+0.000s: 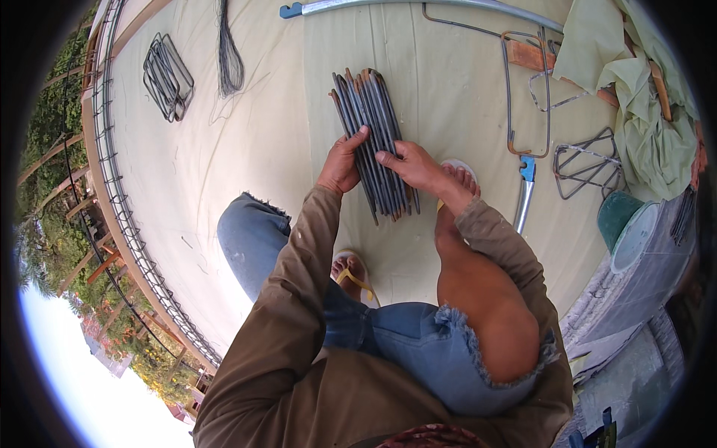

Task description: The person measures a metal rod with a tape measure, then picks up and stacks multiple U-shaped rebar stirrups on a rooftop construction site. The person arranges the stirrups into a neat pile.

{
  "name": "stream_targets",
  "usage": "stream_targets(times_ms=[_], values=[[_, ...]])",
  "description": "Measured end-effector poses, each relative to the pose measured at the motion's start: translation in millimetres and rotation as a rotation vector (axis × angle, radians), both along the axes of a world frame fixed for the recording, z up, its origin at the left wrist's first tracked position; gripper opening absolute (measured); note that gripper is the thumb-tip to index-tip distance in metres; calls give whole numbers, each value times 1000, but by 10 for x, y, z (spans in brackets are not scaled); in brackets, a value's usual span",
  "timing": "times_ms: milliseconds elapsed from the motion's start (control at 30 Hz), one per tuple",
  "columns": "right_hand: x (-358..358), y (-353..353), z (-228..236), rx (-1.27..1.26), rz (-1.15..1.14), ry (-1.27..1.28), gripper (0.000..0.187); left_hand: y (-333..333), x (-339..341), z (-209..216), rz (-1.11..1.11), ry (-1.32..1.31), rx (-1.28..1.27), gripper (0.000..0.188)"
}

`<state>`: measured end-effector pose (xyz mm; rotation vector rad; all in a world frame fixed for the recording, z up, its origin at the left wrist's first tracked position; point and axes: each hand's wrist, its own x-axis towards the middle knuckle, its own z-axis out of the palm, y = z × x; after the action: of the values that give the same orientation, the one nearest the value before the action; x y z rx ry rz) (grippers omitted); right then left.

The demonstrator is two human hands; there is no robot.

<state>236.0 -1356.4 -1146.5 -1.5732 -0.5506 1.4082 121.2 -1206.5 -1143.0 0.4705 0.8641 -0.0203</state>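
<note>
Two knees in torn jeans, left hand (pixel 342 166) and right hand (pixel 415 166) gripping one bundle of bent steel stirrups (pixel 375 142)

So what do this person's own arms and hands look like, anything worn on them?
Both arms are covered by long, loose olive-brown sleeves, a bit creased and dusty, reaching to the wrists. The left hand and right hand are bare: no gloves, and no rings or watch that I can make out.
</note>
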Motion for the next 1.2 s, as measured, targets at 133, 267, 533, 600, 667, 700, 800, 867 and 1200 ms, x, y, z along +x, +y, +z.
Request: stream_targets(times_ms=[133, 267, 533, 600, 667, 700, 800, 867, 1200], values=[[35, -11, 37, -16, 71, -92, 42, 45, -22, 13, -32, -13, -36, 39], [34, 24, 70, -98, 37, -172, 56, -4, -25, -9, -1, -64, -91, 34], [226, 207, 312, -182, 163, -618, 58, 123, 163, -220, -117, -229, -201, 60], [347, 175, 387, -224, 335, -704, 55, 114, 138, -214, -144, -205, -112, 66], [540, 63, 424, -192, 78, -435, 53, 106, 126, -223, -156, -289, -203, 67], [654, -31, 415, -83, -65, -306, 52, 107, 120, -233, -138, -320, -269, 68], [1164, -555, 226, -219, -609, -864, 43, 111, 88, -277, -174, -265, -202, 69], [1472, -1084, 50, -433, -753, -1162, 54, 100, 78, -298, -192, -281, -201, 67], [1551, -1671, -17, -289, -853, -303, 30, -37, 144, -91, -193, -22, -104, 39]])
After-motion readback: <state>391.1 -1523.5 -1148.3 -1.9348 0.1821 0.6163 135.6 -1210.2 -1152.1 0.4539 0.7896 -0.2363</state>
